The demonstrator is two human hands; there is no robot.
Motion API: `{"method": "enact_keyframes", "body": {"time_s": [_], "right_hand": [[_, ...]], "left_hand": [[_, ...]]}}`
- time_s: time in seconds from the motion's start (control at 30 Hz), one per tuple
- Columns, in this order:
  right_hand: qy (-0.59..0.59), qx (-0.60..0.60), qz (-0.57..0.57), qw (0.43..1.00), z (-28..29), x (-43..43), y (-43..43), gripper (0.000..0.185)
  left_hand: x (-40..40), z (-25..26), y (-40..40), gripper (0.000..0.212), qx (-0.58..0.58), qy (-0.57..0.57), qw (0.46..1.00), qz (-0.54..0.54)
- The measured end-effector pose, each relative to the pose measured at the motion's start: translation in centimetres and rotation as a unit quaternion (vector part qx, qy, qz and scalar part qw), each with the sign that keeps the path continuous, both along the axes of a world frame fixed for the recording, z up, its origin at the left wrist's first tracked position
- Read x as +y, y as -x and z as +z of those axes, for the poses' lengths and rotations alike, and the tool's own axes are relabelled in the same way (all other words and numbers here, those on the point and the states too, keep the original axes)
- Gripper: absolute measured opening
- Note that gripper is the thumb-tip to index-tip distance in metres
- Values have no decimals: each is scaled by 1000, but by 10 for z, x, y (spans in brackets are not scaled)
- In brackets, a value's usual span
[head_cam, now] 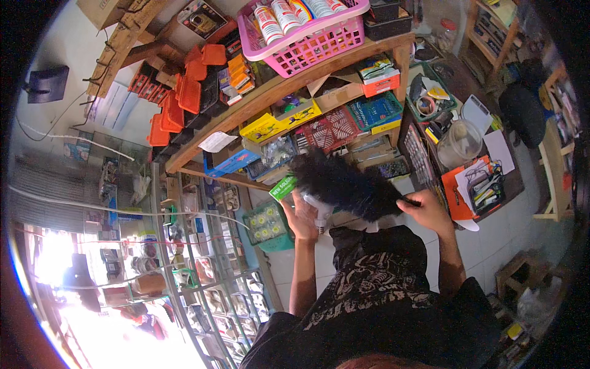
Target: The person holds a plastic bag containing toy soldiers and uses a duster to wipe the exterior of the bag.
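Note:
My right hand (426, 211) grips the short dark handle of a fluffy black duster (348, 187). The duster's bristles stretch leftward, up to the things at my left hand (303, 219). That hand holds a small green carton (282, 187) with printing on it. Against its palm side is a white light bulb (319, 208), its screw base pointing down; the bristles partly cover the bulb and the fingers.
A wooden shelf (295, 76) in front bears a pink basket (299, 50) of spray cans and orange-lidded boxes (173, 110). Below left stands a green basket (269, 226) of packed bulbs. Glass display shelves (216, 276) line the left; a cluttered desk (511, 184) stands right.

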State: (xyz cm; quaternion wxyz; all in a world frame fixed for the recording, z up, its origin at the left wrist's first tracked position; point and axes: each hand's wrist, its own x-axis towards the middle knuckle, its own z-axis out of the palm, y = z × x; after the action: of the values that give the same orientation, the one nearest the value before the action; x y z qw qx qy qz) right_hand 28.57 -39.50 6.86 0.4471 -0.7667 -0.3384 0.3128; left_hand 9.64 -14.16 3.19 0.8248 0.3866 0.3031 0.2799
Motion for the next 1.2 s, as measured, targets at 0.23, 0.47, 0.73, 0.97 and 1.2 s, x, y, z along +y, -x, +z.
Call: {"method": "enact_keyframes", "body": {"time_s": [0.23,0.47,0.73,0.97,1.2], "right_hand": [[14,-6,-4,1000,0,-5,-2,32],[39,-25,-37,998,-1,-2,0,34],[57,-46,24,997,-10,5,9,38],[71,-24,34,997,-16,14,26,39],[40,-12,41,998,-37,15,41,41]], "left_hand": [[-8,1,-15,75,38,35,997,62],[7,-24,-8,75,-33,25,999,15],[31,-57,-3,71,-307,120,942,-60],[20,-51,-12,72,-114,15,989,90],[18,-33,-16,63,-231,57,968,80]]}}
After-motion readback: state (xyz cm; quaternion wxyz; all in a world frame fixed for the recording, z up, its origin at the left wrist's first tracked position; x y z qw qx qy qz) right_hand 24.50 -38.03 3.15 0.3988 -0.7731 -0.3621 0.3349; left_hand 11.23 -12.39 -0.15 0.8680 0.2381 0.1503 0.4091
